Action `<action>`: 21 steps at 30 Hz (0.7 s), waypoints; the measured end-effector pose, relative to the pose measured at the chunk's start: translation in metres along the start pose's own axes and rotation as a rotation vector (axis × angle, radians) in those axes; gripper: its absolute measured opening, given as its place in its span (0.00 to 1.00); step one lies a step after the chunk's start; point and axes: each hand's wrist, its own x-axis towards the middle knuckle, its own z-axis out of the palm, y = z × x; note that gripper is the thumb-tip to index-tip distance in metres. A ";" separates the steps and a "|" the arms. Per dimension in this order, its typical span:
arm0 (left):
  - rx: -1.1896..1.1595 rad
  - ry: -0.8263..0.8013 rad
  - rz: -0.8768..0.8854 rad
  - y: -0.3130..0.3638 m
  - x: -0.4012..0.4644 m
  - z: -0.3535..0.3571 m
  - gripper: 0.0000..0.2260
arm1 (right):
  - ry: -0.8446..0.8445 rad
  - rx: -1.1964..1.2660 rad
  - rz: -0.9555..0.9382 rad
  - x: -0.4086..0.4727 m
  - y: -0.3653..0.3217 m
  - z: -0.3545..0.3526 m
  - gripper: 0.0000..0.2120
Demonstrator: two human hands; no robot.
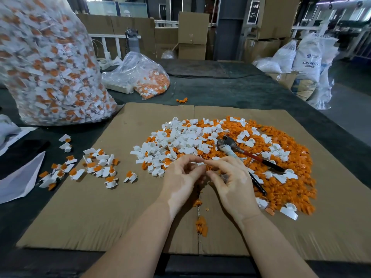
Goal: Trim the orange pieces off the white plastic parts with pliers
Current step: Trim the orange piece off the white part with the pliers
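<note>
My left hand (180,177) and my right hand (230,177) meet above the cardboard sheet (100,197), fingertips pinching one small part between them, white on the left side and orange (208,167) on the right. The pliers (241,151), with red-and-black handles, lie on the pile just beyond my right hand, held by neither hand. A mound of trimmed white parts (180,139) and orange offcuts (285,177) covers the sheet's middle and right. Untrimmed white-and-orange parts (100,163) lie scattered to the left.
A tall clear bag (46,63) full of untrimmed parts stands at the back left, with a smaller bag (146,77) behind the sheet. White paper (18,181) and a black item (20,153) lie at the left edge. Cartons and sacks (309,61) stand beyond the table.
</note>
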 end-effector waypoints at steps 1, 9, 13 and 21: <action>0.012 0.001 0.008 0.000 0.000 0.000 0.05 | -0.004 -0.007 0.001 0.000 -0.001 0.000 0.13; -0.096 0.023 -0.079 -0.002 0.008 0.002 0.05 | 0.097 -0.313 0.205 0.012 0.003 -0.015 0.16; -0.145 0.043 -0.129 -0.001 0.015 0.004 0.06 | -0.194 -0.610 0.601 0.032 0.018 -0.033 0.20; -0.147 0.072 -0.159 0.003 0.020 0.006 0.05 | -0.419 -0.758 0.616 0.050 0.024 -0.038 0.18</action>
